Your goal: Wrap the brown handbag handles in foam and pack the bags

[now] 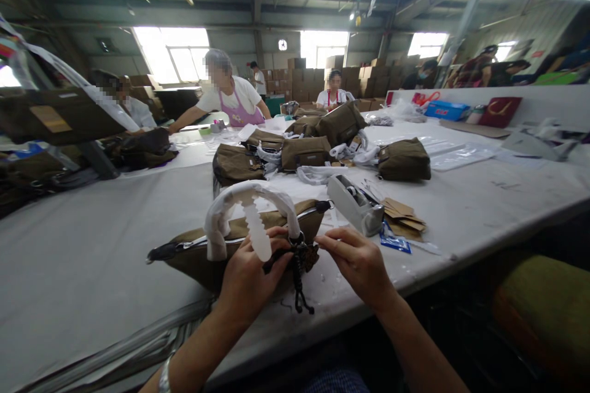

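On the worktop (115,239) before me: one bag (196,265), handle (217,227) already wrapped, charm (310,256) hanging; left hand (249,279), grip holding black strap (268,264); right hand (358,259), grip narrow beside charm, contents unclear; attachment seemingly unfinished.

A: Anything hidden on the bag (198,263)?
B: Left hand (246,273) blocks part of its near side and the dark strap (275,258) it grips. Charm (310,256): too blurred to make out.
A: Right hand (358,260)?
B: Can't tell what its fingers (332,243) pinch, if anything. Blue packet (395,241): print too small. Cushion (544,301): cut off, right edge.
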Action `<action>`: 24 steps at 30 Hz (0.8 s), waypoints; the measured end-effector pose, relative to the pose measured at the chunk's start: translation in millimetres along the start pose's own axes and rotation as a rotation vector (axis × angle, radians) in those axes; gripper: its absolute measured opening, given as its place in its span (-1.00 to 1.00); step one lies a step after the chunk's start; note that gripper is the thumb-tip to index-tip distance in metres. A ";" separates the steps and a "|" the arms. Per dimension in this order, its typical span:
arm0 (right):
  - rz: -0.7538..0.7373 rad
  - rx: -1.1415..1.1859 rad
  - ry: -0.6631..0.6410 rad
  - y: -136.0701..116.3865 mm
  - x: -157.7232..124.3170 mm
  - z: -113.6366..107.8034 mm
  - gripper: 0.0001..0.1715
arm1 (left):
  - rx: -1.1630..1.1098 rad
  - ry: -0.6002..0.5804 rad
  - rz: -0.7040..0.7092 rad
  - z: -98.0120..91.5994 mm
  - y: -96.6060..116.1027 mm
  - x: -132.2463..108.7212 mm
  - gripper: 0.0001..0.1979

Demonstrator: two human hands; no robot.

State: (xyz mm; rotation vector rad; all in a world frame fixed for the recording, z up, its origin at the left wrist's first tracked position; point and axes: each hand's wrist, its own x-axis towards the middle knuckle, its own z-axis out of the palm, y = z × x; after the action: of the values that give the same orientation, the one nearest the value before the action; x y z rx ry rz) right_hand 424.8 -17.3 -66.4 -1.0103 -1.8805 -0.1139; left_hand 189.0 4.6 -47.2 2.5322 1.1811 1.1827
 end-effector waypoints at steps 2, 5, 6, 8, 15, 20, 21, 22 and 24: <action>0.002 0.003 -0.006 -0.1 -1.4 1.1 -0.68 | 0.007 0.000 0.001 0.2 0.3 -0.6 -0.92; 0.010 0.002 -0.009 -2.0 -2.8 3.1 -0.71 | 0.005 -0.007 0.004 0.1 -0.1 -0.5 -0.92; 0.012 0.004 -0.016 -3.3 -2.8 4.0 -0.72 | 0.003 -0.009 0.006 -0.1 -0.4 -0.1 -0.92; 0.005 0.006 -0.030 -6.8 -2.0 6.0 -0.72 | 0.001 -0.011 0.011 -0.6 -1.4 0.8 -0.91; 0.003 0.038 -0.036 -14.4 -0.1 15.9 -0.70 | 0.094 0.029 0.109 1.8 -1.5 0.7 -0.88; 0.072 0.124 -0.024 -12.4 -4.2 16.0 -0.70 | 0.100 0.039 0.115 -0.7 0.0 5.8 -0.86; 0.105 0.141 -0.004 -11.4 -5.6 13.9 -0.72 | 0.020 0.032 0.074 -3.8 -0.1 7.8 -0.89; 0.144 0.152 0.027 -10.1 -7.3 11.2 -0.74 | -0.086 0.025 0.019 -7.8 -0.1 9.7 -0.91; 0.227 0.156 0.111 -7.3 -11.7 4.4 -0.78 | -0.326 0.021 -0.128 -16.8 0.7 12.7 -0.93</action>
State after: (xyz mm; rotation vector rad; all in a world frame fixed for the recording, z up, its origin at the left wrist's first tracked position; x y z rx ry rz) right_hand 418.9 -26.9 -75.5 -1.0789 -1.6361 0.1066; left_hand 182.9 9.3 -27.6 2.1786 1.0380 1.2569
